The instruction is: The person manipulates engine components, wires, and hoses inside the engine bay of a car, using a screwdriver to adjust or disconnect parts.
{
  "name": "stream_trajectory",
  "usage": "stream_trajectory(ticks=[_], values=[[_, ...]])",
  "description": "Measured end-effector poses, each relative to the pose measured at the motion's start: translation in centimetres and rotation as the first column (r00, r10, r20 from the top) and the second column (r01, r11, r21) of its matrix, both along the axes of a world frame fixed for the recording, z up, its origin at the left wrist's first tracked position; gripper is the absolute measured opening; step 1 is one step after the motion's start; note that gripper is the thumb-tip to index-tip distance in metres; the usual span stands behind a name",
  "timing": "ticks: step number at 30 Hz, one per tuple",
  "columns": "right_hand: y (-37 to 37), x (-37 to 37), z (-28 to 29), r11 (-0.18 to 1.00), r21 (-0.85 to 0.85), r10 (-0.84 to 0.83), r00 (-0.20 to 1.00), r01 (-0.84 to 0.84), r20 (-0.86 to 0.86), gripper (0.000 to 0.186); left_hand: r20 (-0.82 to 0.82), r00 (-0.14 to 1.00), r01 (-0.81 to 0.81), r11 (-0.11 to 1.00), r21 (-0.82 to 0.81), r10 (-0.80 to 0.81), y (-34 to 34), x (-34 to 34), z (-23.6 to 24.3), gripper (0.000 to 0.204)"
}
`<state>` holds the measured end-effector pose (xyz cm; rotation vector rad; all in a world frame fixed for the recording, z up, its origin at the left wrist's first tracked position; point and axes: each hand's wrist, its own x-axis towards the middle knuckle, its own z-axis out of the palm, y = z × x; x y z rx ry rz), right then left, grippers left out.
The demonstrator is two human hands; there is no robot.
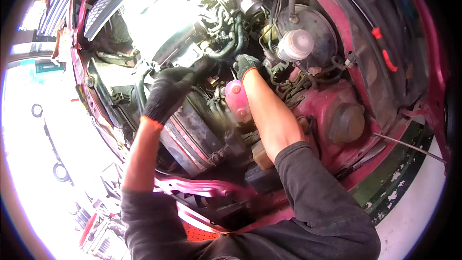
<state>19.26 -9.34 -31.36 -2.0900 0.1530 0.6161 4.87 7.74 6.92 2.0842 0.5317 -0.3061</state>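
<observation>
My left hand (pixel 172 89), in a black glove with an orange cuff, reaches in over the dark engine parts beside the brightly lit area. Its fingers point right and look closed, but what they hold is lost in the shadow. Farther right, my right hand (pixel 248 64), in a dark grey glove, is down in the engine bay below a black curved hose (pixel 236 38). Its fingers are curled, and whatever they grip is hidden. A pink rounded part (pixel 236 97) lies just below the right wrist.
A round black brake booster (pixel 317 31) with a whitish reservoir (pixel 296 45) stands at the right. A red-handled screwdriver (pixel 385 50) lies along the right edge. A thin metal rod (pixel 409 147) rises at the lower right. The pink-red front body panel (pixel 192 186) runs below my arms.
</observation>
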Motion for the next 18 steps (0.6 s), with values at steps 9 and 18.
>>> stream_trajectory(ticks=[9, 18], values=[[4.4, 3.6, 6.6, 0.985, 0.056, 0.055, 0.616, -0.16, 0.786, 0.056, 0.102, 0.991, 0.074, 0.991, 0.111, -0.085, -0.8, 5.8, -10.3, 0.04], [6.3, 4.1, 6.1, 0.964, 0.216, -0.103, 0.534, -0.154, 0.839, 0.065, -0.276, 0.932, 0.259, 0.965, 0.049, -0.237, -2.6, 9.6, -8.1, 0.036]])
